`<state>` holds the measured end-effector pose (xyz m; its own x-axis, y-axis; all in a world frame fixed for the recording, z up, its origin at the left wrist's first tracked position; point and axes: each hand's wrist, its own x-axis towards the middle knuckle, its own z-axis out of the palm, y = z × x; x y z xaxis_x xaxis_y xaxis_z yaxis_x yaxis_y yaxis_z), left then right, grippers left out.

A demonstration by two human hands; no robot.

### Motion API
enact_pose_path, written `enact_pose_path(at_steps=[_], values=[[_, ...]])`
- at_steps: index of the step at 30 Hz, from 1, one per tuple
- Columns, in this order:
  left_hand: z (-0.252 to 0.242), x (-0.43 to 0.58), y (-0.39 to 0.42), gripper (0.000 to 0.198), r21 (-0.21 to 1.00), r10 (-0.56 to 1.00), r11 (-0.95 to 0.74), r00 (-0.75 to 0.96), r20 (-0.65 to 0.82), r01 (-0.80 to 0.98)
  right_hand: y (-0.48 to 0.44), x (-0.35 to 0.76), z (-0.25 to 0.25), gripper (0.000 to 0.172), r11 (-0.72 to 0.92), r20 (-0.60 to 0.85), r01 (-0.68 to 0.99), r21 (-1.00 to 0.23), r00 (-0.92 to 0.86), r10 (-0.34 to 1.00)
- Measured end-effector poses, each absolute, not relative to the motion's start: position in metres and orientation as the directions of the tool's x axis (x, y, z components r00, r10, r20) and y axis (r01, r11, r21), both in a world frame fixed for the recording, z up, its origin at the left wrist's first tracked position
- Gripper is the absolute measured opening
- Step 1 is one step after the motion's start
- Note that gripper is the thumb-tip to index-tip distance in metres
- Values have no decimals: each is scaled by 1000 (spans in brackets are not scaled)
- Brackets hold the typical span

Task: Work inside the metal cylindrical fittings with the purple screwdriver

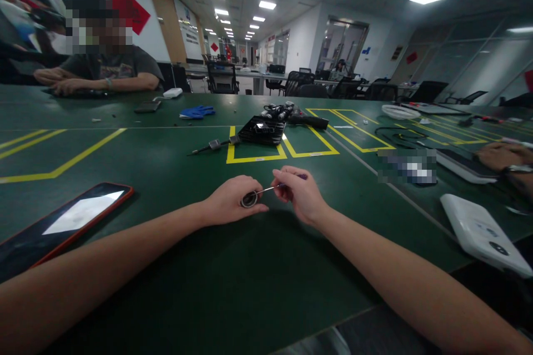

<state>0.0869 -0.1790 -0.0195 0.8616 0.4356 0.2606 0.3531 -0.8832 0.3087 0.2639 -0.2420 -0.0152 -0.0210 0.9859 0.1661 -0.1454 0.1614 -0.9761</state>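
Note:
Low over the green table, my left hand is closed around a small dark cylindrical part with a light ring-shaped rim, its open end facing me. My right hand pinches a thin screwdriver with a dark purple handle end showing beyond the fingers. The metal shaft runs left, and its tip reaches the rim of the cylindrical part; whether it goes inside cannot be made out. Beyond my hands lies a black ribbed housing with several cylindrical pieces heaped behind it.
A phone with an orange edge lies at left, a white phone at right. Further back are a blue glove, yellow tape outlines and a white basket. A person sits across; another person's hand is at right.

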Motion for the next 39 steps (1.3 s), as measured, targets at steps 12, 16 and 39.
enact_pose_path(at_steps=[12, 16, 39], values=[[-22, 87, -179, 25, 243, 382, -916, 878, 290, 318, -245, 259, -16, 25, 222, 220, -120, -968, 27, 975], [-21, 88, -179, 26, 266, 405, -903, 876, 261, 338, -241, 259, -21, 26, 168, 159, -182, -969, 61, 985], [-21, 89, -180, 30, 339, 505, -842, 834, 224, 419, -248, 260, -17, 27, 335, 335, -64, -940, 4, 942]])
